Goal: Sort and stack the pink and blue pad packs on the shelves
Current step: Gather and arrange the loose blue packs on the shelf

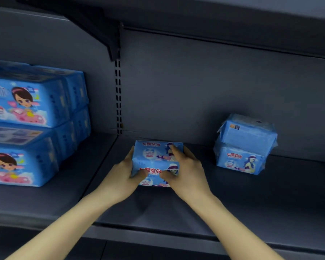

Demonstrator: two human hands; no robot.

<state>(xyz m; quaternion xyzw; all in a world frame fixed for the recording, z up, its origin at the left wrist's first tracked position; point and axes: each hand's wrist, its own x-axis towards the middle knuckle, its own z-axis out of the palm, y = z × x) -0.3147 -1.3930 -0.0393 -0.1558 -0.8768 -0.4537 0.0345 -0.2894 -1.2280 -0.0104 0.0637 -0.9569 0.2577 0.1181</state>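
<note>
left hand (122, 173) | right hand (186, 167) | both grip two stacked blue packs (154, 156)

A head-worn camera looks forward and down, close, onto the grey shelf (270, 203).

Shop, by fittings: grey metal shelf (176, 212), slotted upright (118, 96) with bracket (109, 44), upper shelf (233, 15) overhead, identical blue retail packs (26, 102) stacked left.
</note>
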